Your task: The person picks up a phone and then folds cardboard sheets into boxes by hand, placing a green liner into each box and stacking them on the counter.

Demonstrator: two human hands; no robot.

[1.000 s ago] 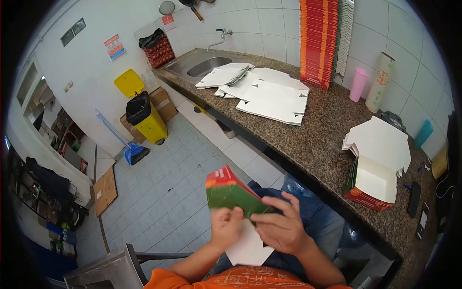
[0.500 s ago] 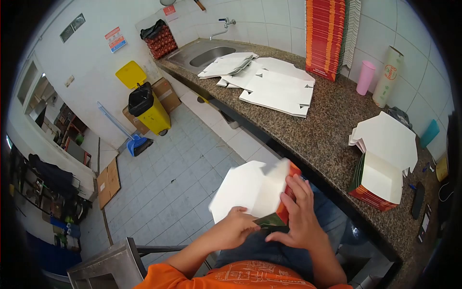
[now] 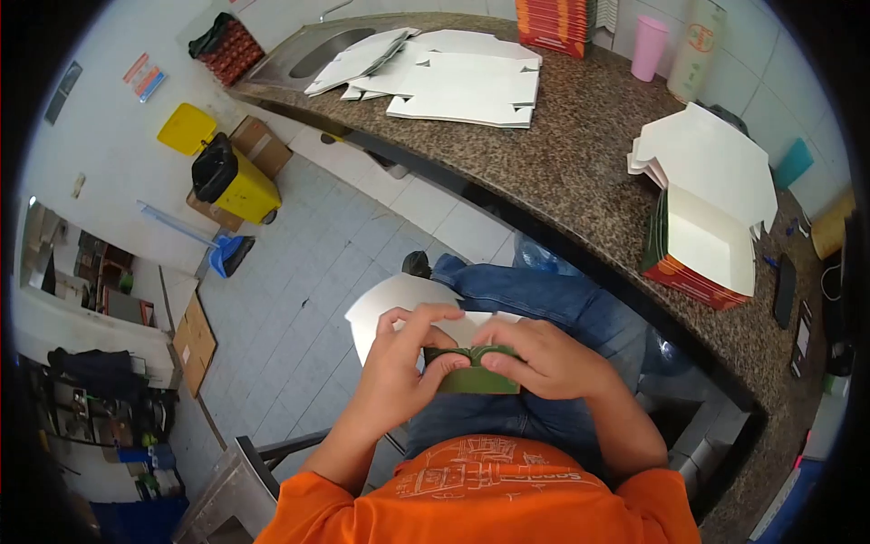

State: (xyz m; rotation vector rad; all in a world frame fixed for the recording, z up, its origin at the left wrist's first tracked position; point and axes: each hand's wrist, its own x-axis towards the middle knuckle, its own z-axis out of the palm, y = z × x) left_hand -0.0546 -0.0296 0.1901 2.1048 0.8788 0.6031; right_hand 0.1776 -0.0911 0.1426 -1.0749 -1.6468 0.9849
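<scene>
A cardboard box (image 3: 478,381) with a green outer side and white inside is held over my lap. My left hand (image 3: 403,363) grips its green side near the left corner, thumb outside and fingers over the top edge. My right hand (image 3: 548,358) pinches the same side from the right, its thumb close to the left thumb. The white lid flap (image 3: 390,304) spreads out beyond my left hand. Parts of the box are hidden behind both hands.
On the granite counter (image 3: 580,181) lie flat white cardboard blanks (image 3: 471,86) and an open red box (image 3: 711,245). Behind them stand a stack of red boxes (image 3: 553,27), a pink cup (image 3: 649,47) and a tube. A yellow bin (image 3: 243,189) stands on the floor.
The box has turned so its green side faces me. Both hands have shifted onto that side, thumbs close together. The view has tilted down, and the counter appears higher.
</scene>
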